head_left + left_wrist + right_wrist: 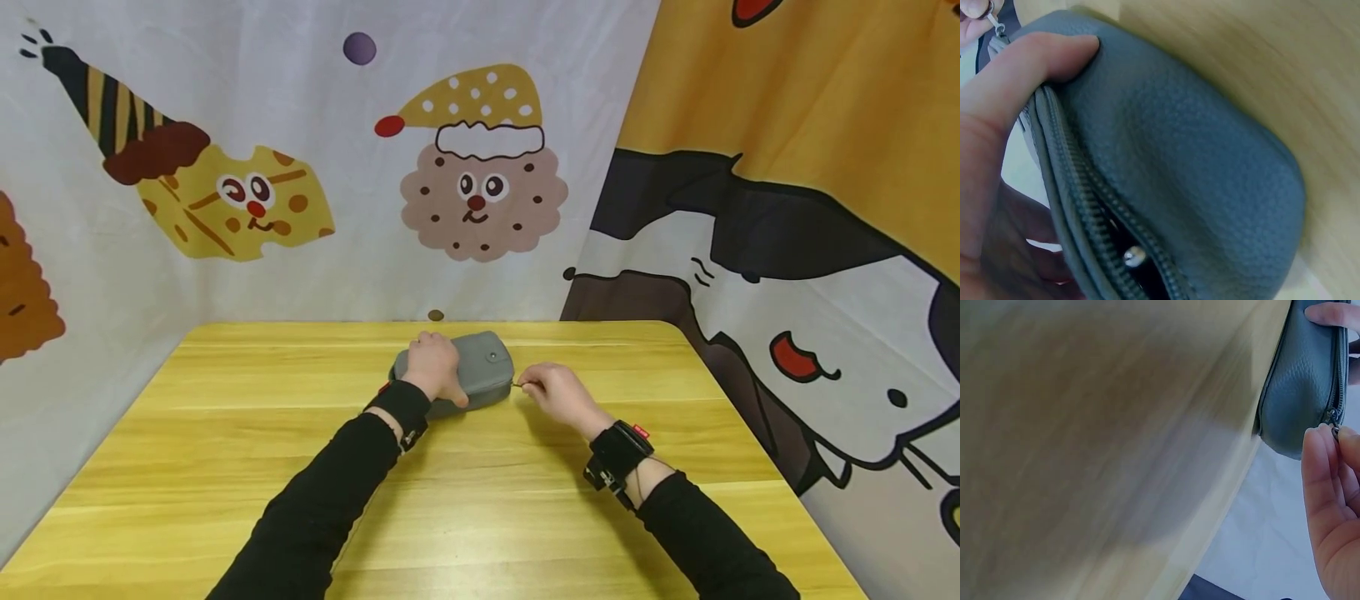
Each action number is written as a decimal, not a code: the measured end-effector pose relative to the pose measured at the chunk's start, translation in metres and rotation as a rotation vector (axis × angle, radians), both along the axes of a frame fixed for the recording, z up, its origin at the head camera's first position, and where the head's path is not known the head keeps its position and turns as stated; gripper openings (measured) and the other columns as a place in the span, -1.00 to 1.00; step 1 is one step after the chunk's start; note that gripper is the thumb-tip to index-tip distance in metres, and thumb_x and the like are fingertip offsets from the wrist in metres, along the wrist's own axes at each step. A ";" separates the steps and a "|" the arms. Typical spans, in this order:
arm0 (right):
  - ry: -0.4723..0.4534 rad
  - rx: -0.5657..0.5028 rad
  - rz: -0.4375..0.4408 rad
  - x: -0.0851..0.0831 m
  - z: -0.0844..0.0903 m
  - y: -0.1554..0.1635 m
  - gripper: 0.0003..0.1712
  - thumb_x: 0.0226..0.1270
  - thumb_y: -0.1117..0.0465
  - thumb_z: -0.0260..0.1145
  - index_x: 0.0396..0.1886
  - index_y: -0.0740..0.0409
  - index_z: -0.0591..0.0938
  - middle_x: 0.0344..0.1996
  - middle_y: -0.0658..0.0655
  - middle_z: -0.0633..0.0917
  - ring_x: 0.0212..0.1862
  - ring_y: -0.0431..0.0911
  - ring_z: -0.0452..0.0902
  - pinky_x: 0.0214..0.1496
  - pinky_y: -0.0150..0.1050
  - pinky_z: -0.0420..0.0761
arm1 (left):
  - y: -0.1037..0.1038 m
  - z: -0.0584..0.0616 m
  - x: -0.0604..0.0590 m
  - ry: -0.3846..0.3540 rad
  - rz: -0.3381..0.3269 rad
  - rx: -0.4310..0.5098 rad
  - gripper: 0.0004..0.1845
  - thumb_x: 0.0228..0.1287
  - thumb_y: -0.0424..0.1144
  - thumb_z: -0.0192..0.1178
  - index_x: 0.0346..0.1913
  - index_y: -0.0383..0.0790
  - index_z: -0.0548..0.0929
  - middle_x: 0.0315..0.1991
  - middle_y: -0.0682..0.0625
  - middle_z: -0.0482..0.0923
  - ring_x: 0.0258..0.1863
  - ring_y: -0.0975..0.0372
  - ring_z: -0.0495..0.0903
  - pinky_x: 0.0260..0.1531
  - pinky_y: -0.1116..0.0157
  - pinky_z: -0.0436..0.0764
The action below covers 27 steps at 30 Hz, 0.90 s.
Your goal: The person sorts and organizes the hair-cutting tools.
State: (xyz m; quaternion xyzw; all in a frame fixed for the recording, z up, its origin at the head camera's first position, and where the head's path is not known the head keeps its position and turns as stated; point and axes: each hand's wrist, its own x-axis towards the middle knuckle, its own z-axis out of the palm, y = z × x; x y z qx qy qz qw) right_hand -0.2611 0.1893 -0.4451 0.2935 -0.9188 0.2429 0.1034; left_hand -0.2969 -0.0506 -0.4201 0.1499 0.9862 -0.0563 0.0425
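Note:
A grey leather-look zip pouch [483,367] lies toward the back of the wooden table. My left hand [433,367] grips it from above, thumb on the near side and the other fingers over the far side. In the left wrist view the zip [1094,206] gapes, and a small shiny round bead [1135,255] shows in the gap. At the pouch's right end my right hand [558,392] pinches the zip pull between thumb and fingers. The zip slider [1332,415] sits just beyond those fingertips in the right wrist view.
The pale wooden table [480,517] reaches back to a white curtain [300,292] printed with cartoon food faces. Another cartoon curtain [787,217] hangs along the right side. Both wrists wear black straps with small cameras.

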 end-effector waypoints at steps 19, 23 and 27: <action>-0.109 -0.024 -0.003 -0.002 0.006 -0.021 -0.93 0.37 0.37 0.32 -0.26 0.24 0.73 -0.37 0.06 0.68 -0.37 -0.16 0.48 -0.27 -0.23 0.54 | 0.005 0.004 0.003 -0.008 0.068 -0.019 -0.08 -0.20 0.45 0.41 0.05 -0.28 0.65 0.00 -0.33 0.48 -0.03 -0.14 0.42 0.02 -0.06 0.50; -0.116 -0.027 -0.015 -0.003 0.006 -0.022 -0.93 0.37 0.37 0.32 -0.26 0.25 0.72 -0.37 0.06 0.68 -0.38 -0.16 0.48 -0.27 -0.22 0.56 | 0.007 0.003 0.004 -0.001 0.087 -0.016 -0.11 -0.20 0.46 0.40 0.00 -0.24 0.67 -0.03 -0.31 0.48 -0.09 -0.11 0.41 -0.03 -0.04 0.51; -0.122 -0.032 -0.027 -0.003 0.006 -0.023 -0.93 0.37 0.38 0.31 -0.27 0.23 0.71 -0.37 0.06 0.68 -0.38 -0.16 0.47 -0.27 -0.22 0.55 | 0.009 0.002 0.003 -0.003 0.110 -0.016 -0.11 -0.20 0.48 0.39 0.01 -0.22 0.68 -0.04 -0.32 0.47 -0.11 -0.10 0.39 -0.04 -0.05 0.51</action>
